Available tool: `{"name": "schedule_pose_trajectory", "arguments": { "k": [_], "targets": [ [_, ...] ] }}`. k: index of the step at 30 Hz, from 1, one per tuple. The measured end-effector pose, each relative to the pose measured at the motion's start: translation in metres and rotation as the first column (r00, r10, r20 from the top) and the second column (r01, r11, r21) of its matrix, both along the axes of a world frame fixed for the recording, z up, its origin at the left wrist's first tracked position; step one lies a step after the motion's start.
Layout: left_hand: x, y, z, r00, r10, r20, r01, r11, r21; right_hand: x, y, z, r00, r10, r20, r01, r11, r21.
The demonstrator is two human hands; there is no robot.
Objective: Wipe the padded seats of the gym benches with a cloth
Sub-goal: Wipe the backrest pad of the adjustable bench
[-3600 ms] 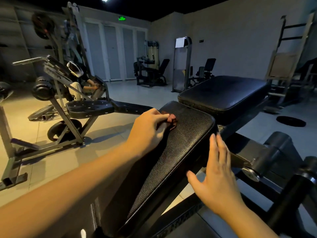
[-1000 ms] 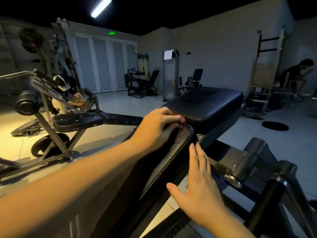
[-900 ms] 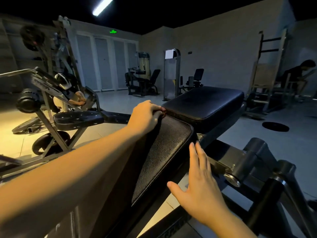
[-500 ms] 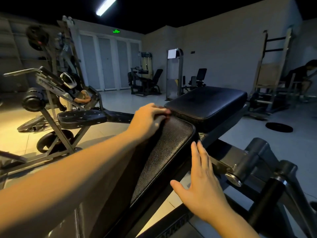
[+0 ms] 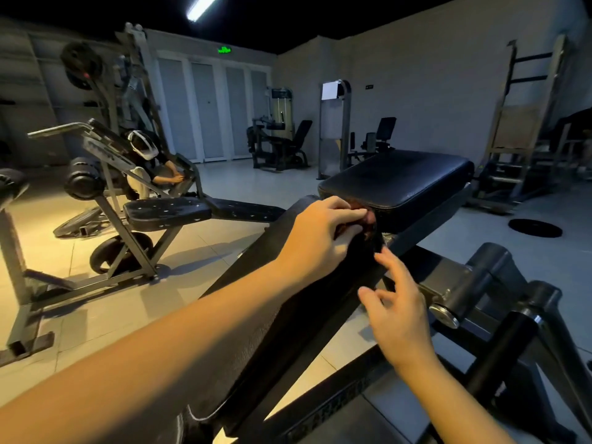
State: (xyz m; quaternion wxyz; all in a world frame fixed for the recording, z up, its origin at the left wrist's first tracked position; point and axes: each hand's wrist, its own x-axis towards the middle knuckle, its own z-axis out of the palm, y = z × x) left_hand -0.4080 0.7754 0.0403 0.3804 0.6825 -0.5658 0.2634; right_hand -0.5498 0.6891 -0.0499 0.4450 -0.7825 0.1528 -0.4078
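My left hand (image 5: 323, 232) has its grip closed on the cloth (image 5: 368, 219). The fingers curl over it and press it down, so only a dark reddish fold shows past the knuckles. The cloth sits at the top end of the sloped pad (image 5: 288, 315), just beside the near edge of the flat seat pad (image 5: 397, 184), where the two pads meet.

I judge this placement deliberate. A broad flat stroke would miss the upper corner and the gap, so I bunch the cloth small and work it in with the fingertips. My forearm runs along the slope, which probably puts arm weight behind the stroke.

My right hand (image 5: 400, 312) holds nothing. Its grip is open, fingers spread and loosely bent, beside the right edge of the sloped pad. The fingertips are blurred, so I cannot tell whether they touch the pad. The hand is probably there for balance.

By my estimate, the sloped pad is at its last section and the flat seat pad is next within reach. Caution: the steel frame (image 5: 426, 225) lies just below this corner and could snag the cloth.
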Motion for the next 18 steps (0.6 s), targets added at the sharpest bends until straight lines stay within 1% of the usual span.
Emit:
{"name": "schedule_pose_trajectory", "arguments": {
  "k": [2, 4, 6, 8, 10, 13, 16, 18],
  "targets": [
    [-0.008, 0.013, -0.003, 0.999, -0.044, -0.029, 0.045, 0.998, 0.041, -0.002, -0.003, 0.009, 0.991, -0.043, 0.123, 0.033, 0.996, 0.082],
    [-0.017, 0.03, -0.008, 0.991, -0.1, -0.092, 0.106, 0.992, 0.065, -0.004, -0.006, 0.016, 0.968, -0.111, 0.224, 0.077, 0.985, 0.155],
    [-0.027, 0.049, -0.015, 0.974, -0.133, -0.185, 0.148, 0.986, 0.073, -0.006, -0.003, 0.02, 0.953, -0.147, 0.266, 0.087, 0.97, 0.225],
    [-0.037, 0.066, -0.025, 0.95, -0.132, -0.284, 0.158, 0.985, 0.069, -0.008, 0.005, 0.021, 0.958, -0.137, 0.253, 0.081, 0.973, 0.217],
    [-0.046, 0.082, -0.034, 0.915, -0.121, -0.384, 0.151, 0.987, 0.05, -0.014, 0.018, 0.026, 0.968, -0.062, 0.242, 0.01, 0.978, 0.209],
    [-0.059, 0.104, -0.042, 0.847, -0.142, -0.513, 0.17, 0.985, 0.007, -0.023, 0.038, 0.03, 0.973, 0.148, 0.179, -0.181, 0.966, 0.184],
    [-0.07, 0.127, -0.048, 0.823, -0.134, -0.552, 0.16, 0.987, -0.002, -0.032, 0.058, 0.029, 0.929, 0.367, 0.059, -0.37, 0.902, 0.22],
    [-0.076, 0.142, -0.053, 0.812, -0.095, -0.576, 0.113, 0.994, -0.004, -0.038, 0.07, 0.026, 0.903, 0.43, -0.022, -0.416, 0.885, 0.211]
  ]
}}
